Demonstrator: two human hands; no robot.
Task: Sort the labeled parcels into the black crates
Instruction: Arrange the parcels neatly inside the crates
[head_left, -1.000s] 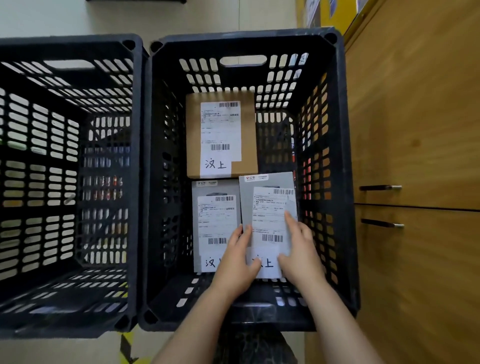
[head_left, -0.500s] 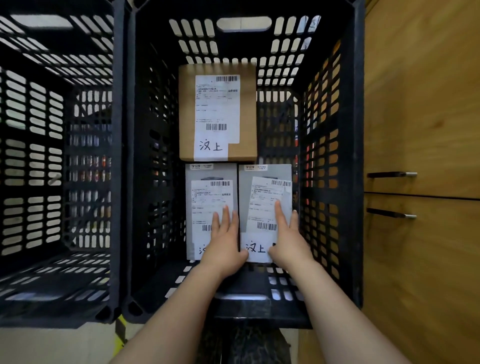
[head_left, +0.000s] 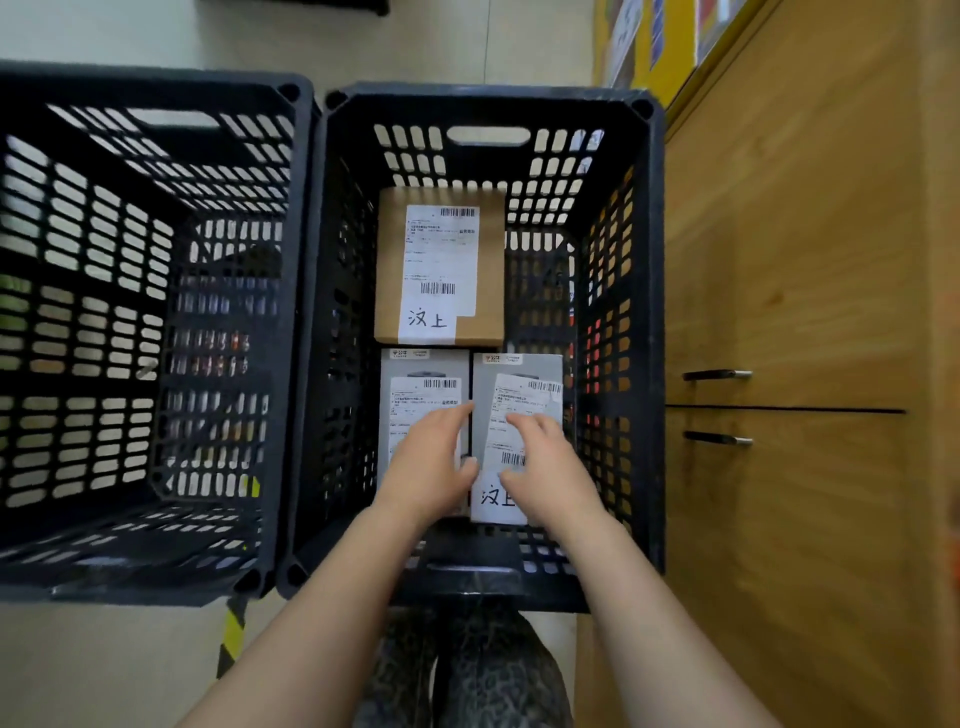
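Note:
Two black crates stand side by side on the floor. The right crate (head_left: 644, 332) holds three labeled parcels: a brown cardboard box (head_left: 387, 270) at the far end and two grey boxes side by side nearer me. My left hand (head_left: 434, 457) lies with relaxed fingers over the left grey box (head_left: 410, 374). My right hand (head_left: 545, 462) hovers with loosely bent fingers over the right grey box (head_left: 519, 384), covering part of its white label. Whether either hand touches its box is unclear. The left crate (head_left: 291, 332) has no parcel in sight.
A wooden cabinet (head_left: 810, 291) with two dark handles (head_left: 717, 405) stands tight against the right crate. Pale floor lies beyond and in front of the crates, with yellow-black tape (head_left: 234, 629) near the left crate's corner. My patterned trouser legs (head_left: 467, 670) show below.
The view has pulled back and up from the crate. Both hands have gone from flat on the grey boxes to a looser pose, the right fingers now bent. The parcels have not moved.

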